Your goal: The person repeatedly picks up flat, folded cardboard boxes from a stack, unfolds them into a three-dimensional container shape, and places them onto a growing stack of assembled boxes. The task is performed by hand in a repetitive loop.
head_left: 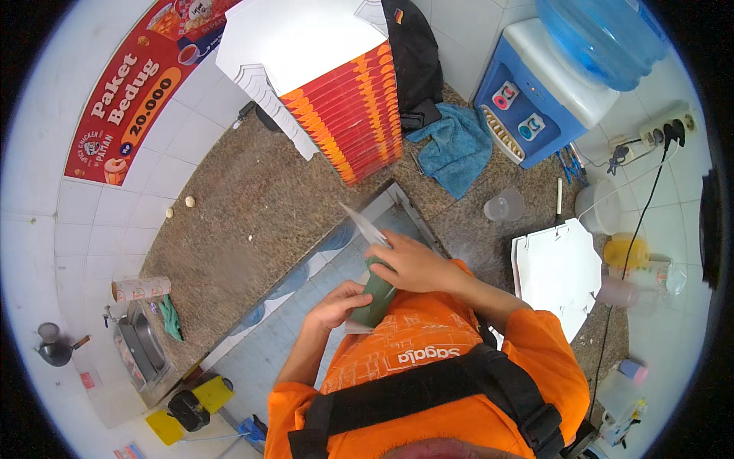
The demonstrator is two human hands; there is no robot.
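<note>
Flat carton blank point(365, 226), white on one face and dull green on the other, sits in front of the person's chest above the speckled worktop point(245, 206). It looks light, thin and springy, easy to crease, so a grip along the edges and fold lines seems safest. The right hand point(413, 264) closes over its upper part; the left hand point(336, 304) pinches the lower green panel. Behind stands a tall stack of red-and-orange boxes point(348, 99), apparently flat and empty. A clear plastic cup point(505, 205) looks empty; the blue water bottle point(604, 34) on the dispenser point(527, 99) holds water.
</note>
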